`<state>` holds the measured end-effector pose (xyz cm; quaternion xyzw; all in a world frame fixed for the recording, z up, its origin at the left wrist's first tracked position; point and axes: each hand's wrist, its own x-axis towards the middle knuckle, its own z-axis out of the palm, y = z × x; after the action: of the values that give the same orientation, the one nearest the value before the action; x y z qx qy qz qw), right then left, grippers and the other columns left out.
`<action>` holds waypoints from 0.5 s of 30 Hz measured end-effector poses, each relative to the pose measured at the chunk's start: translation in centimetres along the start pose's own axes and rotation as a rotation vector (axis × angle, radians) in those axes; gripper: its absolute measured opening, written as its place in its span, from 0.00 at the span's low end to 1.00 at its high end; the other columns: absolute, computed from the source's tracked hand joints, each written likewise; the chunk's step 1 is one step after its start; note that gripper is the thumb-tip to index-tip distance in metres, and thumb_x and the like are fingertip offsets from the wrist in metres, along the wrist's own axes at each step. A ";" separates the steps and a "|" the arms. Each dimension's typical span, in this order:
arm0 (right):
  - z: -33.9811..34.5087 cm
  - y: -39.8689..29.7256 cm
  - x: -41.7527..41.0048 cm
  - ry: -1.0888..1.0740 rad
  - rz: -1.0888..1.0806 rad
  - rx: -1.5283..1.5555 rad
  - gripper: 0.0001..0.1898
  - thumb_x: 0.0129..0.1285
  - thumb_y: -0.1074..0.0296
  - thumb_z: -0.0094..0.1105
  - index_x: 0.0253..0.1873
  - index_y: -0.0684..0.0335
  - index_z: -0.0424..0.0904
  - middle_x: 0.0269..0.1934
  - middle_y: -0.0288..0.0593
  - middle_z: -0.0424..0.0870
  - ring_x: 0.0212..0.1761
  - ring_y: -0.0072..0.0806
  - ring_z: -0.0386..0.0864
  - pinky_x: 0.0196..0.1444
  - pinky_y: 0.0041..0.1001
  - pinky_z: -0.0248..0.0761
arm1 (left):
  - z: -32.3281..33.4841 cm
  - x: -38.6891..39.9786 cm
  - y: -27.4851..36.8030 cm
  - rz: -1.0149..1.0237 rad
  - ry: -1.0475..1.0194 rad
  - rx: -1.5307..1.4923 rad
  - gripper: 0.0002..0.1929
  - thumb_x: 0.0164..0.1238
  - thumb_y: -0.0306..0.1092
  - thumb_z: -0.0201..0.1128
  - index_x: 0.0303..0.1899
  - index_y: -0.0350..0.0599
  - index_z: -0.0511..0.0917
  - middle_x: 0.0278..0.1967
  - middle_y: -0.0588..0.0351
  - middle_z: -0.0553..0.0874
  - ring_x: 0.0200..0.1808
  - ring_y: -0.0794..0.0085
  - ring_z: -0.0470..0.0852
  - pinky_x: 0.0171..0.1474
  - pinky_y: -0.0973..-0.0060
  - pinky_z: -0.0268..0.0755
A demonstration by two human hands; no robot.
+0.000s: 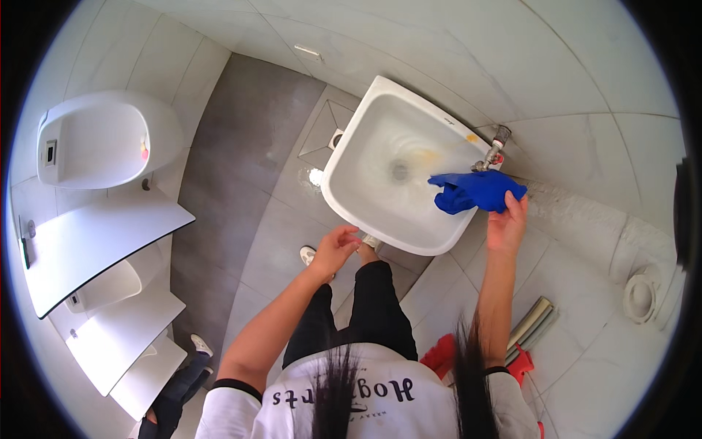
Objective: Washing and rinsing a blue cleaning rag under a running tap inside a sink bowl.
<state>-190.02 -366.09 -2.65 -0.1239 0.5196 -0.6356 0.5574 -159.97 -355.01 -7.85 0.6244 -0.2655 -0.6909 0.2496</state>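
Note:
My right hand (508, 219) grips a blue cloth (474, 189) at its right end, at the right rim of a white ceramic sink (351, 159). The cloth hangs bunched just in front of a metal tap (490, 153) with a red part, and its loose end reaches over the basin. Whether it touches the tap cannot be told. Near the front left of the sink, my left hand (335, 249) is held with loosely bent fingers and nothing visible in it. A dark drain (400, 170) lies at the bottom of the basin, with yellowish stains beside it.
Urinals (109, 142) with white divider panels (109, 247) line the left wall. A person's legs (178, 392) show at lower left. Red-ended cleaning tools (529, 329) lie at lower right. A white pipe fitting (640, 296) stands at right. The grey floor (230, 164) looks wet in places.

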 end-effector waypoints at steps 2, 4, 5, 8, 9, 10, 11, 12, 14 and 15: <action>1.0 -0.6 -0.4 -0.005 -0.010 0.009 0.12 0.55 0.76 0.51 0.45 0.63 0.68 0.43 0.41 0.74 0.46 0.28 0.72 0.49 0.29 0.66 | 0.2 0.2 -0.3 0.013 -0.006 -0.011 0.15 0.56 0.22 0.56 0.47 0.38 0.71 0.34 0.55 0.79 0.37 0.77 0.76 0.41 0.81 0.68; 1.8 -0.8 -0.6 0.033 -0.020 0.034 0.10 0.54 0.76 0.52 0.43 0.63 0.69 0.40 0.40 0.75 0.42 0.27 0.73 0.48 0.27 0.65 | 0.4 0.4 -0.7 0.027 -0.015 -0.020 0.15 0.56 0.21 0.55 0.46 0.38 0.71 0.34 0.55 0.79 0.36 0.77 0.76 0.41 0.81 0.68; 1.7 -0.6 -0.4 0.030 -0.020 0.032 0.10 0.54 0.76 0.52 0.43 0.63 0.69 0.40 0.40 0.75 0.42 0.27 0.73 0.48 0.27 0.65 | 0.4 0.6 -1.0 0.049 -0.034 -0.024 0.15 0.55 0.21 0.55 0.46 0.38 0.71 0.34 0.55 0.79 0.36 0.77 0.77 0.41 0.81 0.69; 0.1 1.1 0.7 0.022 0.034 0.125 0.11 0.53 0.79 0.53 0.43 0.65 0.69 0.41 0.42 0.75 0.44 0.30 0.73 0.50 0.30 0.66 | 0.6 1.2 -1.8 0.079 -0.074 -0.009 0.16 0.55 0.19 0.54 0.47 0.39 0.70 0.34 0.55 0.79 0.37 0.77 0.77 0.42 0.81 0.70; -0.1 1.9 1.1 0.138 0.079 0.242 0.11 0.52 0.80 0.53 0.42 0.67 0.69 0.41 0.44 0.74 0.44 0.31 0.73 0.51 0.31 0.67 | 0.7 1.3 -1.8 0.083 -0.090 0.015 0.16 0.55 0.18 0.54 0.47 0.39 0.70 0.35 0.55 0.79 0.38 0.76 0.78 0.42 0.81 0.71; -0.2 2.4 1.4 0.254 0.125 0.359 0.11 0.52 0.81 0.54 0.42 0.68 0.69 0.42 0.45 0.74 0.45 0.32 0.73 0.51 0.32 0.68 | 0.7 1.3 -1.8 0.083 -0.087 0.015 0.16 0.55 0.18 0.54 0.47 0.39 0.70 0.35 0.55 0.79 0.38 0.76 0.78 0.42 0.81 0.71; -0.2 2.8 1.5 0.253 0.128 0.359 0.11 0.52 0.81 0.54 0.42 0.68 0.69 0.42 0.45 0.74 0.45 0.32 0.73 0.51 0.32 0.68 | 0.9 1.2 -1.7 0.078 -0.088 0.030 0.16 0.56 0.18 0.54 0.47 0.39 0.70 0.35 0.55 0.79 0.38 0.77 0.78 0.43 0.81 0.71; 0.3 3.2 1.4 0.298 0.132 0.396 0.11 0.52 0.81 0.54 0.41 0.69 0.68 0.42 0.46 0.74 0.45 0.33 0.73 0.50 0.32 0.68 | 1.0 1.2 -1.5 0.073 -0.091 0.046 0.16 0.56 0.19 0.54 0.48 0.39 0.70 0.35 0.55 0.79 0.38 0.77 0.78 0.43 0.81 0.71; 1.1 3.8 1.2 0.344 0.136 0.433 0.11 0.51 0.81 0.55 0.41 0.70 0.68 0.42 0.47 0.73 0.45 0.34 0.73 0.50 0.33 0.69 | 1.4 1.3 -0.9 0.070 -0.097 0.039 0.16 0.56 0.19 0.54 0.48 0.39 0.69 0.35 0.55 0.79 0.38 0.77 0.77 0.43 0.81 0.70; 1.4 3.8 1.2 0.323 0.142 0.434 0.10 0.52 0.81 0.55 0.40 0.70 0.68 0.42 0.47 0.73 0.45 0.34 0.73 0.50 0.33 0.69 | 1.5 1.4 -0.6 0.065 -0.102 0.032 0.16 0.56 0.19 0.54 0.48 0.39 0.69 0.35 0.56 0.79 0.38 0.78 0.77 0.43 0.82 0.70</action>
<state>-187.15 -367.18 -5.59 0.1381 0.4609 -0.7028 0.5240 -161.62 -355.41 -9.16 0.5834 -0.3092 -0.7089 0.2481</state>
